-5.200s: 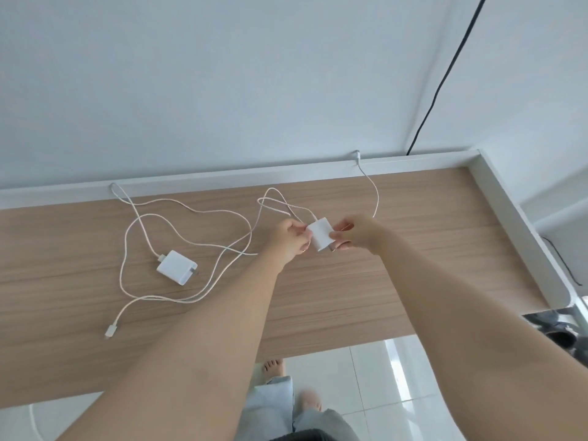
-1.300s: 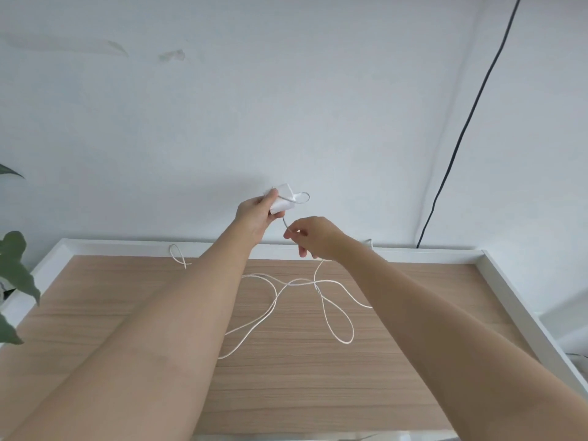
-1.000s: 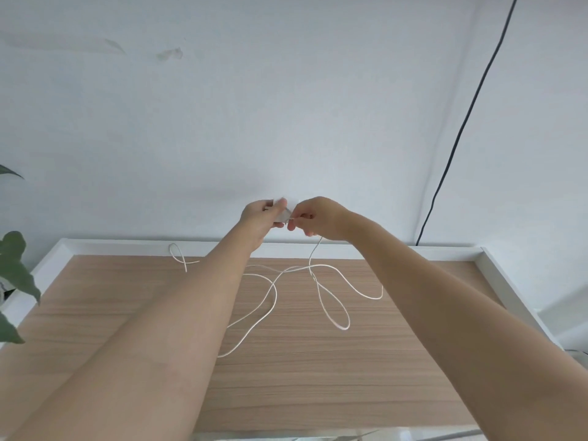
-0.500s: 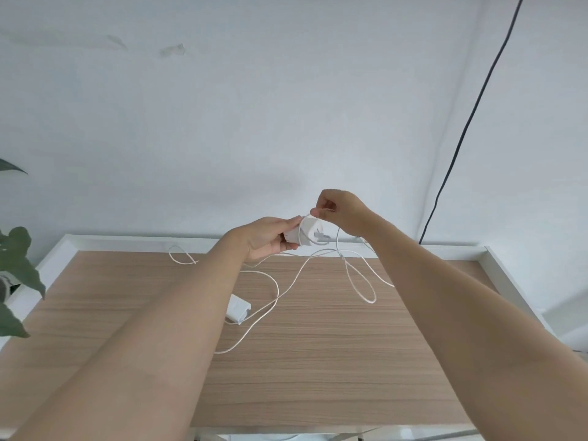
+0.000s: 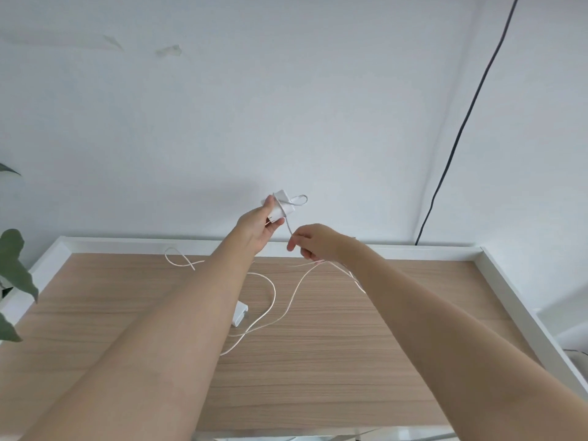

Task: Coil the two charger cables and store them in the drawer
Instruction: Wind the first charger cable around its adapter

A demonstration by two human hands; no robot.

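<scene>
My left hand (image 5: 259, 229) grips a small white charger block (image 5: 281, 207) raised above the back of the wooden desk (image 5: 318, 377). A turn of its white cable (image 5: 288, 305) crosses the block and loops out to the right. My right hand (image 5: 313, 241) pinches that cable just below the block; the rest trails down onto the desk in loose curves. A second white charger block (image 5: 239, 312) lies on the desk, partly hidden by my left forearm, with its cable (image 5: 181, 259) looped near the back edge. No drawer is in view.
The desk has a raised white rim (image 5: 525, 300) along the back and sides. A black wire (image 5: 461, 128) runs down the wall at the right. Green plant leaves (image 5: 12, 268) reach in at the left edge.
My left hand lifted the block higher and turned it. My right hand dropped from above the block to below it, drawing the cable across the block.
</scene>
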